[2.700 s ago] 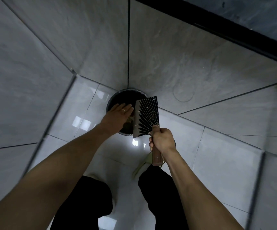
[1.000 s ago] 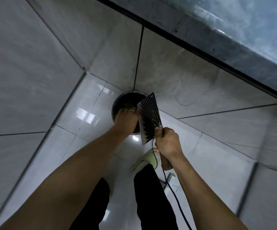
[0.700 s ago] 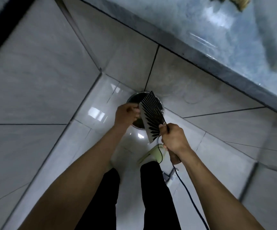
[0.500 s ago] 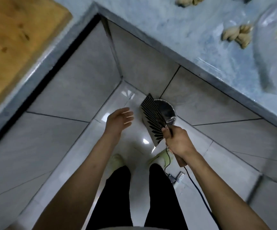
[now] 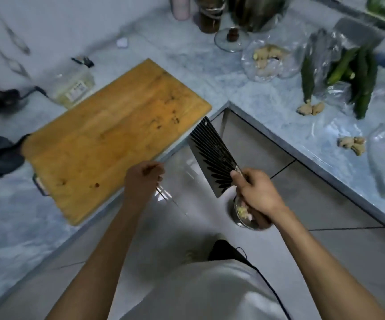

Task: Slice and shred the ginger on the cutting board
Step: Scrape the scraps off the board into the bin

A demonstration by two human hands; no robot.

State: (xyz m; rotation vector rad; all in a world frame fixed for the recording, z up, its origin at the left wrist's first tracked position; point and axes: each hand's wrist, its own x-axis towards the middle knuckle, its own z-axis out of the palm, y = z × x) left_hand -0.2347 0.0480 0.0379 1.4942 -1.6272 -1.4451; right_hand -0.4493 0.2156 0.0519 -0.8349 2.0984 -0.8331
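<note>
1. The wooden cutting board [image 5: 115, 135] lies slantwise on the marbled desk [image 5: 251, 88], one corner reaching the desk's inner corner; nothing lies on it, so no ginger is in place for cutting yet.
2. The right hand [image 5: 256, 192] has its fingers clamped round the handle of a cleaver [image 5: 212, 158], just off the board's near-right edge. The blade points up and away from the body over the floor, probably a safe carrying hold between cuts.
3. The left hand [image 5: 144, 179] hangs just off the board's near edge, fingers loosely curled together; motion blur hides whether they hold anything small.
4. The ginger is well to the right of the board: one knob [image 5: 310, 109] beside the green vegetables [image 5: 360, 72], another knob [image 5: 352, 144] nearer the desk's edge, more in a clear bag [image 5: 266, 57] beyond.
5. A metal bowl [image 5: 247, 215] sits on the floor below the right hand, pale scraps inside; it likely serves for trimmings.
6. Next, I judge, a knob must be fetched onto the board.
</note>
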